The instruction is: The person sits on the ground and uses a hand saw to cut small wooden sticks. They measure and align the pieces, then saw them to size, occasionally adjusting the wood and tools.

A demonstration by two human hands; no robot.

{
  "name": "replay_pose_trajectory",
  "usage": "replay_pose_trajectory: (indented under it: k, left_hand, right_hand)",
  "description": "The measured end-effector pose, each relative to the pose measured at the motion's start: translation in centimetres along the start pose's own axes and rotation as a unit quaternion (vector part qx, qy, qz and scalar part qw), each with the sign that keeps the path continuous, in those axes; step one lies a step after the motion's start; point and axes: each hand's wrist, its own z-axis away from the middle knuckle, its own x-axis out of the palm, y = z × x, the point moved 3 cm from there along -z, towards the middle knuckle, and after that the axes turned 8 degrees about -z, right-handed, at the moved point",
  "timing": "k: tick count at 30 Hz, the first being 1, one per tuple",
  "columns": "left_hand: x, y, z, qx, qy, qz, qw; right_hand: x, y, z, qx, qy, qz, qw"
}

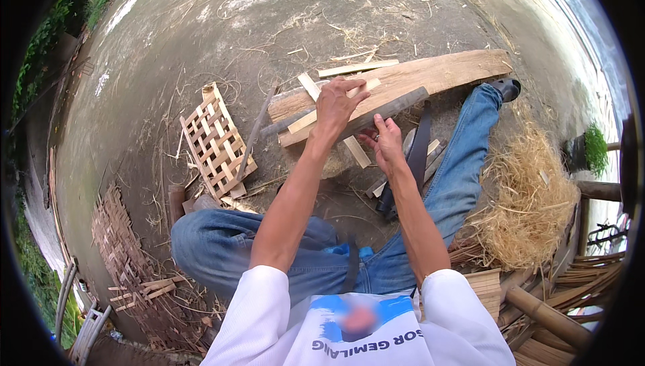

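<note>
My left hand (336, 107) lies over a pale flat bamboo strip (304, 122), its thumb and fingers closed about it. The strip rests slantwise on a wooden plank with a grey edge (400, 105). Close by, my right hand (384, 143) is at the plank's near edge, thumb and fingers curled; what lies between them is hidden. Behind both hands stretches a long, thick wooden board (457, 70). Other pale strips lie around it, one strip (358, 67) along its far side and another strip (357, 152) below the plank.
Left of the board stands an open-weave bamboo panel (216, 139). A long dark blade-like tool (418, 147) lies by my right leg (463, 141). Fine shavings (531, 205) are heaped at right. A brown woven mat (127, 252) and bamboo poles (547, 315) flank me.
</note>
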Motion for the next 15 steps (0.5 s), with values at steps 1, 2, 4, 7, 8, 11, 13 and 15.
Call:
replay_pose_trajectory:
  k: [1, 2, 4, 7, 8, 11, 13, 15]
  left_hand:
    - [0.5, 0.0, 0.3, 0.025, 0.004, -0.012, 1.0]
    - [1.3, -0.3, 0.6, 0.018, 0.007, 0.0, 1.0]
    - [2.6, -0.9, 1.2, 0.006, 0.01, 0.025, 1.0]
    - [3.6, -2.3, 1.6, -0.022, -0.041, 0.038, 0.998]
    - [3.7, -2.5, 1.7, -0.035, -0.046, 0.045, 0.997]
    - [4.3, -2.8, 0.9, -0.194, -0.303, 0.098, 0.928]
    - [4.2, -2.5, 1.2, -0.182, -0.242, 0.179, 0.936]
    - [3.4, -3.0, 0.8, -0.159, -0.224, 0.219, 0.936]
  right_hand:
    - [0.8, 1.2, -0.2, 0.022, -0.031, 0.002, 0.999]
    - [1.8, 1.8, 0.1, 0.033, -0.044, -0.008, 0.998]
    - [3.3, 2.9, 0.9, 0.054, -0.068, -0.028, 0.996]
    - [2.9, 3.6, 0.6, 0.091, -0.092, -0.069, 0.989]
    - [2.6, 3.8, 0.4, 0.107, -0.101, -0.088, 0.985]
    - [1.7, 3.7, 0.6, 0.081, -0.073, -0.061, 0.992]
    - [1.3, 3.6, 0.5, 0.058, -0.046, -0.016, 0.997]
    - [0.9, 3.3, 0.2, 0.047, -0.037, -0.005, 0.998]
